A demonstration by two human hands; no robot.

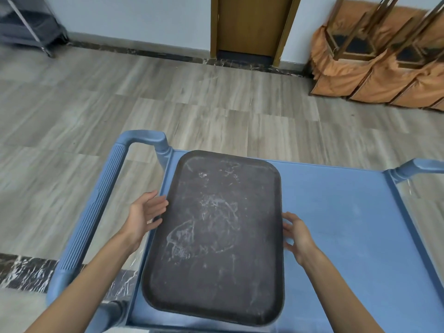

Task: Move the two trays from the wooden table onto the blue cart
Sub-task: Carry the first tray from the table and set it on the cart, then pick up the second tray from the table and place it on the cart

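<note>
One tray (216,236) on blue cart (336,224), wood-look floor (168,92)

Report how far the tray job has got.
Done: one dark tray lies flat on the left part of the blue cart top. In hand: the left hand and right hand sit open at its long edges, not gripping. Left: only one tray shows here, so the second likely remains to be moved; the wooden table is out of view.
</note>
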